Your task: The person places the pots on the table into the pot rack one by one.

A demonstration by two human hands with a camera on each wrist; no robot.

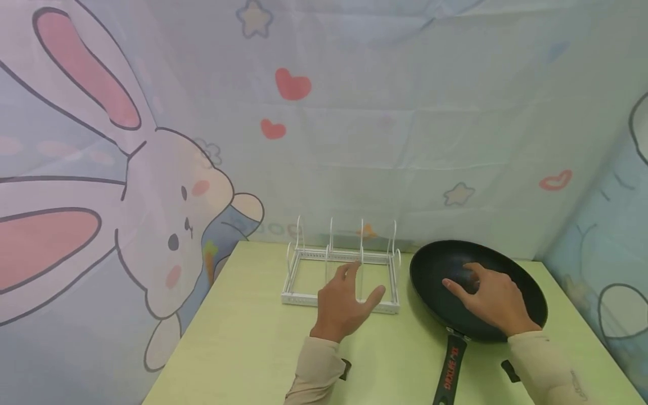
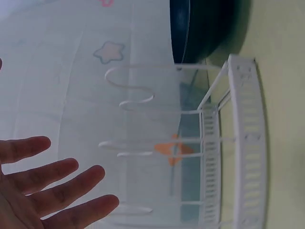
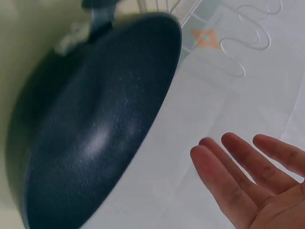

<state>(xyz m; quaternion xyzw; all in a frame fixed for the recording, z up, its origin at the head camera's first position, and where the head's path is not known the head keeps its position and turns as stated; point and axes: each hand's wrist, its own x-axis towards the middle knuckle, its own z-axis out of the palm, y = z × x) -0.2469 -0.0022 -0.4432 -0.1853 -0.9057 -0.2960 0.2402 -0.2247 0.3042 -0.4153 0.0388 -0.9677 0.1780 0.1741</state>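
In the head view a white rack [image 1: 304,299] with upright wire loops stands toward the back of the table. My left hand [image 1: 344,304] is held over its front edge, thumb and fingers spread, holding nothing. The left wrist view shows that hand's fingers [image 2: 71,191] apart beside the rack's wire loops. To the right lies a black frying pan [image 1: 430,281], its handle [image 1: 449,371] pointing toward me. My right hand [image 1: 493,298] hovers over the pan's right side with its thumb and fingers parted. In the right wrist view the fingers [image 3: 262,176] hold nothing.
The yellow-green table [image 1: 243,326] carries the rack and the pan side by side. A printed cloth [image 1: 385,135] with a rabbit, hearts and stars hangs right behind and at both sides. The pan's handle runs out at the bottom of the head view.
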